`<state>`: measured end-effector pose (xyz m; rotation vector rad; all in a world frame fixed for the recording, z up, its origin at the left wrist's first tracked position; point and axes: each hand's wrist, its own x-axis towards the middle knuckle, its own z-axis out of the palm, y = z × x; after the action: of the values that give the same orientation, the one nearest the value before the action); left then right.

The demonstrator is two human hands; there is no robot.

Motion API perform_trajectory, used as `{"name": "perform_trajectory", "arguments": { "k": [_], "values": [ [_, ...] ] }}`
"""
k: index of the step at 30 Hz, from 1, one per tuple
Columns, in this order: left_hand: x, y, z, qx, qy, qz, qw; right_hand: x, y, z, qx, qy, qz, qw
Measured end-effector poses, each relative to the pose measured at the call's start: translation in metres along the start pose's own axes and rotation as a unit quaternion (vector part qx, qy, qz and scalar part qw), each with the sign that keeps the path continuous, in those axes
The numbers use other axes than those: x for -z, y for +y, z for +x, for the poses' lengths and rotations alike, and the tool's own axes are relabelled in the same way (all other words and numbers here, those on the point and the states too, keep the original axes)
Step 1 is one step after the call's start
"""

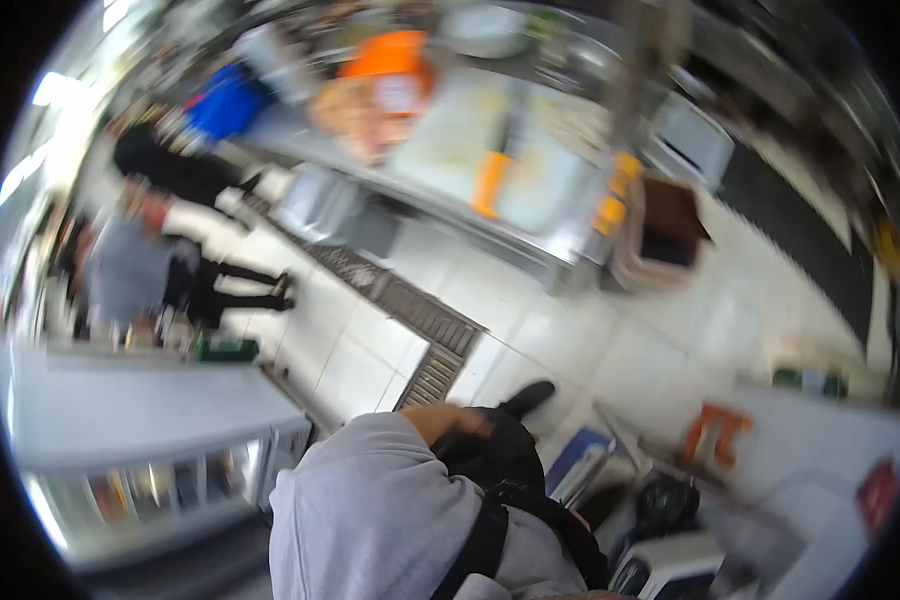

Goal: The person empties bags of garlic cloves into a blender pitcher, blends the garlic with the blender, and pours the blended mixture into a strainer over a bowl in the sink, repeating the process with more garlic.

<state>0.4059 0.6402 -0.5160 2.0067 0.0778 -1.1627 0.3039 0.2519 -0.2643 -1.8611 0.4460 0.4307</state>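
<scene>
My left hand (470, 423) hangs low in front of my dark trousers, below the grey sleeve. It is smeared by motion, so its fingers and anything in them cannot be made out. No right hand of mine can be picked out. Ahead, out of reach of the visible hand, a knife with a yellow-orange handle (489, 184) lies on a pale cutting board (450, 130). Left of the board is an orange bag (388, 58) beside blurred pinkish-tan pieces (355, 115).
The board rests on a metal table (510, 245). A bin (635, 262) stands at its right end. A drain grate (440, 330) crosses the tiled floor. A glass-fronted fridge (150, 395) is on the left, with people (130, 265) behind it. A blue bag (228, 102) lies farther back.
</scene>
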Motion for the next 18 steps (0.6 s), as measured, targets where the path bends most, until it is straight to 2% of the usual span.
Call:
{"name": "perform_trajectory", "arguments": {
  "k": [2,3,4,6,7,8,10,12,14,16,17,18],
  "values": [
    [-0.030,-0.032,-0.092,0.036,-0.072,-0.045,0.996,0.000,0.030,0.051,0.085,-0.101,-0.028,0.991],
    [-0.041,-0.051,-0.121,0.025,-0.099,-0.092,0.991,-0.015,-0.069,0.042,0.092,-0.052,-0.094,0.990],
    [-0.047,-0.074,-0.145,-0.002,-0.113,-0.142,0.983,-0.025,-0.077,0.054,0.116,-0.073,-0.098,0.986],
    [-0.055,-0.110,-0.181,-0.053,-0.101,-0.221,0.969,-0.049,-0.077,0.084,0.151,-0.137,-0.229,0.952],
    [-0.055,-0.083,-0.207,0.067,0.002,-0.077,0.995,-0.065,-0.057,0.098,0.189,-0.174,-0.266,0.929],
    [-0.049,-0.060,-0.234,0.194,0.106,0.068,0.973,-0.075,-0.039,0.111,0.219,-0.230,-0.288,0.903],
    [-0.044,-0.031,-0.284,0.286,0.225,-0.058,0.930,-0.105,-0.024,0.108,0.223,-0.249,-0.325,0.885],
    [-0.063,-0.088,-0.284,0.297,0.264,-0.098,0.912,-0.133,-0.028,0.103,0.214,-0.283,-0.367,0.860],
    [-0.052,-0.121,-0.293,0.302,0.296,-0.135,0.896,-0.163,-0.040,0.103,0.207,-0.318,-0.408,0.831],
    [0.004,-0.147,-0.323,0.263,0.184,-0.083,0.944,-0.199,-0.057,0.106,0.204,-0.346,-0.444,0.801],
    [0.036,-0.183,-0.330,0.271,0.292,-0.126,0.908,-0.220,-0.068,0.110,0.205,-0.354,-0.460,0.788],
    [0.080,-0.251,-0.320,0.179,0.395,-0.087,0.897,-0.240,-0.077,0.111,0.201,-0.363,-0.478,0.774]
  ]
}}
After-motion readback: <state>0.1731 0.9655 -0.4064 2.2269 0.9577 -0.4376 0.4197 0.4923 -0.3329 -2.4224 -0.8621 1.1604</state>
